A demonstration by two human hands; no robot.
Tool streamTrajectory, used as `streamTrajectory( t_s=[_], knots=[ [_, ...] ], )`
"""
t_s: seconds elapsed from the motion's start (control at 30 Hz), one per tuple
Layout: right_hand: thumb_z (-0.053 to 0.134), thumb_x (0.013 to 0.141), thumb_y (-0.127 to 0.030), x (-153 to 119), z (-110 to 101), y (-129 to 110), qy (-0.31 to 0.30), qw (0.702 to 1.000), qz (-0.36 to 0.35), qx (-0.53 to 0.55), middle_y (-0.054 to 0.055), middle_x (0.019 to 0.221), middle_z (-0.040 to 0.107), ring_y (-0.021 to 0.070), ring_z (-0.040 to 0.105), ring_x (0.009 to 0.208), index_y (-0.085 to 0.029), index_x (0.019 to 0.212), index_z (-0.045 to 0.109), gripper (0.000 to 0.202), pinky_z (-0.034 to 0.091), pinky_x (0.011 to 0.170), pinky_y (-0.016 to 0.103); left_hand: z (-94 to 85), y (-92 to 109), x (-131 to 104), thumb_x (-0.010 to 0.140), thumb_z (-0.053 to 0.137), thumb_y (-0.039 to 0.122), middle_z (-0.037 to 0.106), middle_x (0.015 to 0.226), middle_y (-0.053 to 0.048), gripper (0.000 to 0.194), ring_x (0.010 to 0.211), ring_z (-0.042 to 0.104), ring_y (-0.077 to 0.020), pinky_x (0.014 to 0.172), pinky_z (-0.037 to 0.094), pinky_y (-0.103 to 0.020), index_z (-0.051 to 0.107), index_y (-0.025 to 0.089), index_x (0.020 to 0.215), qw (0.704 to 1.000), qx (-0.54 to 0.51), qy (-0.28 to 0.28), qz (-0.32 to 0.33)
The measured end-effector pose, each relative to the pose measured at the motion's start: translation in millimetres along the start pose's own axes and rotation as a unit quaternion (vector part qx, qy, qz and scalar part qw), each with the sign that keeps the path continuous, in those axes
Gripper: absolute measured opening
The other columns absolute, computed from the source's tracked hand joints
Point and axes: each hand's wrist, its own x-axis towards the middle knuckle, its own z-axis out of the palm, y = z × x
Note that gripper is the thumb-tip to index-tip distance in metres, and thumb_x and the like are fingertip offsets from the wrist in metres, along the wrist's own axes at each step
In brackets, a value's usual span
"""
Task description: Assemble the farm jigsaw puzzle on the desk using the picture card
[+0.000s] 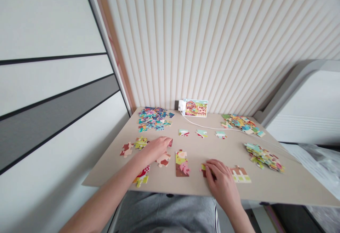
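My left hand (159, 146) reaches over the middle-left of the table, its fingertips at a dark red puzzle piece (170, 142). Beneath its palm side lies a cow-patterned piece (164, 159). My right hand (218, 171) rests near the front edge, fingers bent over a green and brown piece (203, 169) that it partly hides. To its right are joined-looking fence pieces (241, 175). Between the hands stands a column of pieces with a pink pig (182, 164). Three pale sky pieces (202, 134) lie in a row farther back.
A picture card (196, 108) leans at the wall, with a white cable (203, 126) running right. Piles of pieces lie at back left (155, 119), back right (243, 124) and right (264, 158). Loose pieces (126, 149) lie left; the table's front edge (170, 192) is near my body.
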Motion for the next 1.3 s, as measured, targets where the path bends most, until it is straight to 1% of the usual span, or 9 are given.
streamTrajectory(
  t_s=[0.17,0.27,0.47,0.57,0.63,0.77,0.9,1.1,1.3],
  knots=[
    [0.054,0.1,-0.029,-0.2,0.3,1.7,0.022,1.0,-0.014,-0.009,0.008,0.111,0.073,0.0282,0.065,0.111,-0.025,0.102,0.071,0.018,0.051,0.092,0.046,0.9,-10.1,-2.6,0.093,0.041,0.001,0.068,0.128,-0.01,0.045,0.118,0.066,-0.0197,0.105,0.051,-0.035,0.058,0.02,0.13,1.0,-0.011,0.02,0.016],
    [0.055,0.099,-0.03,1.3,-2.0,1.2,0.034,0.999,-0.041,-0.007,0.009,0.112,0.073,0.0294,0.065,0.113,-0.026,0.106,0.072,0.019,0.053,0.092,0.048,-4.0,-4.1,-7.4,0.095,0.042,0.002,0.068,0.128,-0.009,0.046,0.118,0.066,-0.0197,0.105,0.053,-0.038,0.058,0.022,0.134,0.996,-0.031,0.06,0.051],
    [0.058,0.1,-0.033,-1.4,-12.8,-28.0,-0.018,0.987,-0.008,0.161,0.012,0.132,0.064,0.022,0.071,0.102,-0.027,0.139,0.057,0.04,0.061,0.081,0.033,-11.7,61.9,-24.6,0.105,0.041,0.015,0.069,0.129,-0.007,0.038,0.121,0.065,-0.0172,0.106,0.053,-0.031,0.056,0.025,0.138,0.977,-0.139,0.078,0.142],
    [0.057,0.1,-0.026,-1.6,-11.5,-38.8,-0.016,0.98,-0.051,0.193,0.011,0.124,0.068,0.0225,0.07,0.104,-0.027,0.132,0.062,0.032,0.06,0.087,0.034,-3.6,92.8,-34.0,0.105,0.042,0.015,0.067,0.133,-0.007,0.04,0.126,0.062,-0.0174,0.109,0.052,-0.032,0.052,0.025,0.143,0.972,-0.147,0.082,0.163],
    [0.052,0.102,-0.021,1.2,-9.1,-37.6,-0.005,0.981,-0.088,0.171,0.01,0.115,0.072,0.023,0.069,0.104,-0.027,0.124,0.067,0.028,0.059,0.09,0.038,6.6,102.6,-39.0,0.105,0.042,0.015,0.065,0.135,-0.008,0.042,0.127,0.061,-0.0188,0.109,0.053,-0.035,0.051,0.025,0.144,0.975,-0.13,0.111,0.139],
    [0.052,0.102,-0.019,11.3,-10.2,-27.1,-0.037,0.986,-0.14,0.078,0.009,0.115,0.072,0.025,0.067,0.108,-0.029,0.124,0.07,0.03,0.058,0.09,0.043,27.5,103.9,-48.4,0.102,0.048,0.017,0.064,0.135,-0.011,0.039,0.131,0.058,-0.0253,0.112,0.051,-0.044,0.056,0.022,0.14,0.983,-0.066,0.163,0.05],
    [0.06,0.098,-0.024,18.4,-17.8,-23.2,-0.101,0.979,-0.176,0.016,0.009,0.126,0.07,0.0284,0.062,0.121,-0.03,0.119,0.073,0.025,0.055,0.099,0.049,34.8,103.2,-57.1,0.1,0.051,0.017,0.066,0.13,-0.011,0.032,0.127,0.059,-0.0262,0.112,0.05,-0.047,0.063,0.022,0.129,0.989,-0.066,0.128,0.039],
    [0.06,0.099,-0.025,19.3,-17.0,-25.0,-0.133,0.979,-0.15,0.026,0.007,0.134,0.067,0.0266,0.058,0.131,-0.029,0.121,0.071,0.025,0.048,0.109,0.05,32.8,105.3,-58.5,0.099,0.054,0.017,0.068,0.128,-0.007,0.027,0.125,0.059,-0.0245,0.11,0.05,-0.047,0.067,0.024,0.121,0.987,-0.092,0.126,0.033],
    [0.062,0.098,-0.03,16.8,-15.2,-26.4,-0.121,0.987,-0.104,0.022,0.008,0.12,0.069,0.0257,0.064,0.113,-0.031,0.114,0.074,0.019,0.053,0.097,0.045,33.7,104.6,-58.6,0.098,0.055,0.018,0.07,0.124,-0.007,0.025,0.123,0.06,-0.0251,0.108,0.051,-0.048,0.069,0.025,0.118,0.987,-0.094,0.13,0.028]
  ],
)
